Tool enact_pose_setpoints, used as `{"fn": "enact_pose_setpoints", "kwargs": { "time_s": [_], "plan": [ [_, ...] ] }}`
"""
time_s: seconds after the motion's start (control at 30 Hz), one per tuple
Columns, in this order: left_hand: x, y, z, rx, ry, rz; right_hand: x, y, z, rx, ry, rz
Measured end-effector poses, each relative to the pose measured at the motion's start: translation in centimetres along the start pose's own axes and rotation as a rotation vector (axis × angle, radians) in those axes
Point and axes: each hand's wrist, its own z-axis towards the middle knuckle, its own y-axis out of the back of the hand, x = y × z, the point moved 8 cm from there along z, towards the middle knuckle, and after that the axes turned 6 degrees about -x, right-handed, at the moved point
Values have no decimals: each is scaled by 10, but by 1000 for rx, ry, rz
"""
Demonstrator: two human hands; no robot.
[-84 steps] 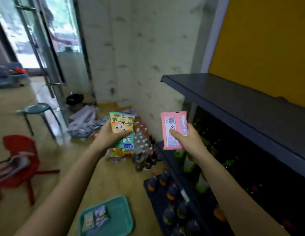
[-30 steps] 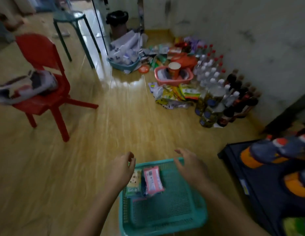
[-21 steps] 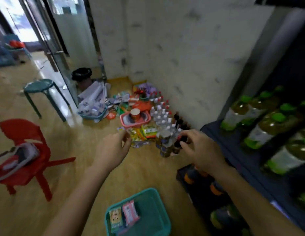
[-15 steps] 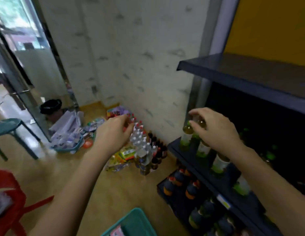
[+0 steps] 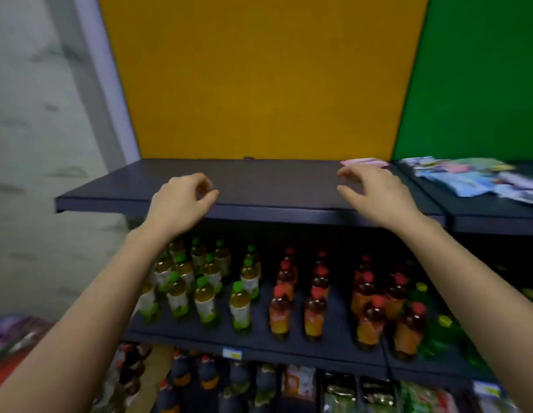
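Observation:
My left hand (image 5: 182,202) hovers over the front edge of the dark top shelf (image 5: 271,183), fingers loosely curled and holding nothing. My right hand (image 5: 375,193) is raised over the same shelf further right, fingers relaxed and spread, also empty. Just beyond its fingertips a pink packet (image 5: 365,162) lies flat at the back of the shelf. To the right, several flat blue and pink packets (image 5: 473,178) are spread on the adjoining shelf board.
Under the top shelf stand rows of green-capped bottles (image 5: 205,281) on the left and red-capped bottles (image 5: 319,293) on the right. Lower shelves hold dark bottles (image 5: 205,374) and bagged goods (image 5: 378,394). Yellow (image 5: 259,73) and green panels (image 5: 473,73) back the shelving; a grey wall (image 5: 36,144) is at left.
Both packets went from my hands into the teal basket on the floor. I then rose and turned to the shelving, and both empty hands came up to the top shelf.

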Motion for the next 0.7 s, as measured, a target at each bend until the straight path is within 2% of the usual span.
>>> {"fn": "enact_pose_setpoints", "kwargs": {
  "time_s": [0.23,0.37,0.53,0.7],
  "plan": [
    [-132,-105,51,87,-81,-132,-175,62,-9,-25,-221,-146],
    [-198,-164,74,104,-70,-170,-254,73,3,3,-275,-173],
    [-263,-227,96,146,-59,-168,-318,72,35,77,-289,-200],
    [-292,-269,114,196,-40,-134,-339,46,64,207,-273,-184]
  ]
}}
